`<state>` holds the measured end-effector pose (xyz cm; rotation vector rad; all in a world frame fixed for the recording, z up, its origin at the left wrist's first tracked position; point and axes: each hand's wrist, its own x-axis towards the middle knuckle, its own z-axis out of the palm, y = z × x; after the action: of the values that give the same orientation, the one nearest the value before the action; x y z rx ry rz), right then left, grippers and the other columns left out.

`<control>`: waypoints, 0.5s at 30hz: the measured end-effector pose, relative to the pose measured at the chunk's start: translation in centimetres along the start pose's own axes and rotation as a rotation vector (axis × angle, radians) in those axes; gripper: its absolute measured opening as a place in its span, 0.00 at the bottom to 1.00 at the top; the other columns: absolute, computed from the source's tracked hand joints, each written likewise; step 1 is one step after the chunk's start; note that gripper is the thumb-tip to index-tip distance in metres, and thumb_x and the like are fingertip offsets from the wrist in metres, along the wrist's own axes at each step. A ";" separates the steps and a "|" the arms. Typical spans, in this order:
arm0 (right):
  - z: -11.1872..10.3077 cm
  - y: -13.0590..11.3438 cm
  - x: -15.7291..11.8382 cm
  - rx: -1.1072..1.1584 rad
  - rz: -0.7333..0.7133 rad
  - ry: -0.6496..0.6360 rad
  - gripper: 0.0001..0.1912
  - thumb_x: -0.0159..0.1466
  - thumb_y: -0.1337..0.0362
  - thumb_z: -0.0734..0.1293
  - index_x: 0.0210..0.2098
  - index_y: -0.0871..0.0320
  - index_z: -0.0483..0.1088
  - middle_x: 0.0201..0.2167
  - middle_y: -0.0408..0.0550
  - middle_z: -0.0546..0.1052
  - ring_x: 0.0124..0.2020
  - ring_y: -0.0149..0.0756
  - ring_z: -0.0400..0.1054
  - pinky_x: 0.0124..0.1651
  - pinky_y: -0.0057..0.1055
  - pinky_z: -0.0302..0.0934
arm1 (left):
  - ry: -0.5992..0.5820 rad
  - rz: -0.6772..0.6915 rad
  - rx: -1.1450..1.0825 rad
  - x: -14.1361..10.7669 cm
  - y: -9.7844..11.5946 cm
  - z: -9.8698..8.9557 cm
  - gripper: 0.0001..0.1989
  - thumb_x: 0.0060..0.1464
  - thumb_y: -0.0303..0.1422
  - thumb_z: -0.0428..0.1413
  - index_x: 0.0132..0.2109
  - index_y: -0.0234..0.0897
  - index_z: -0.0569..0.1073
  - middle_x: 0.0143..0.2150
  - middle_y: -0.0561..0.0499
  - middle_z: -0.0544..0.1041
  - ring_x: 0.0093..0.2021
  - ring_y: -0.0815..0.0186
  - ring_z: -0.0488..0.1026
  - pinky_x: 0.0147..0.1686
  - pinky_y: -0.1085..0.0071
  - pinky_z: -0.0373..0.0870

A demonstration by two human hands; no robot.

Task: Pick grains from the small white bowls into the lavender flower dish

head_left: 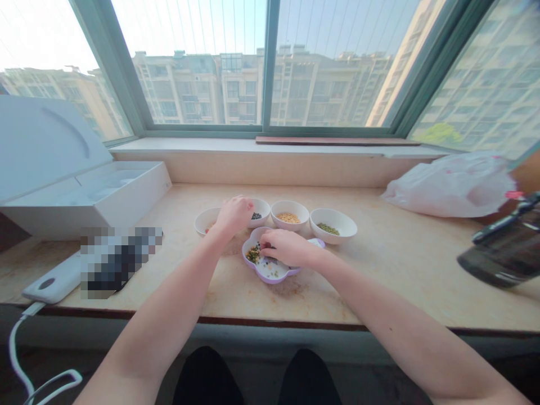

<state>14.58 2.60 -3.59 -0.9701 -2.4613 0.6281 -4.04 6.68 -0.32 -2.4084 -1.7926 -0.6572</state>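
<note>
A long beige stone table point(379, 264) runs beneath a green-framed window point(270, 128). Taking the dish as the clock's centre, a large open white box point(84, 188) sits at 9 o'clock, a crumpled white plastic bag point(449, 185) lies at 3 o'clock, and a row of four round white bowls point(333, 226) stands around 12 o'clock. Nearest the person, a white, lilac-rimmed, scalloped dish point(270, 273) rests on the table. The right hand point(287, 247) is over it, and the left hand point(234, 216) is over the two leftmost bowls. The dish looks light and possibly fragile, best held by its rim. Its small, mixed green and yellow seeds point(253, 254) look loose and slippery. The right fingers point(265, 239) curl down into the dish, tips hidden, so any pinch cannot be told. The left fingers point(247, 205) curve downward together, and whether they hold anything cannot be told
</note>
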 end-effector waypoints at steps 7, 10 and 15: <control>-1.0 -0.4 0.0 0.094 0.069 0.034 0.15 0.67 0.61 0.67 0.24 0.55 0.64 0.27 0.46 0.70 0.29 0.36 0.60 0.35 0.36 0.51 | 0.014 0.013 -0.100 0.0 0.1 0.2 0.12 0.62 0.32 0.51 0.40 0.36 0.80 0.44 0.43 0.81 0.43 0.59 0.76 0.45 0.66 0.69; -2.2 -0.8 -0.3 0.235 0.138 0.024 0.18 0.69 0.51 0.64 0.27 0.55 0.63 0.26 0.43 0.68 0.28 0.33 0.58 0.33 0.34 0.50 | 0.026 0.061 -0.165 -0.1 0.2 0.2 0.11 0.61 0.32 0.52 0.38 0.36 0.79 0.42 0.44 0.80 0.42 0.61 0.76 0.45 0.68 0.69; -3.9 -1.0 -1.1 0.755 0.244 -0.079 0.27 0.65 0.36 0.61 0.28 0.54 0.60 0.23 0.38 0.57 0.22 0.28 0.44 0.26 0.31 0.39 | 0.035 0.145 -0.214 -0.6 1.0 -0.1 0.13 0.62 0.31 0.50 0.34 0.37 0.78 0.37 0.46 0.79 0.37 0.63 0.75 0.41 0.68 0.70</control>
<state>16.80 2.15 -0.12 -0.9237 -1.8932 1.5482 -3.28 5.84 -0.26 -2.6119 -1.5892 -0.9094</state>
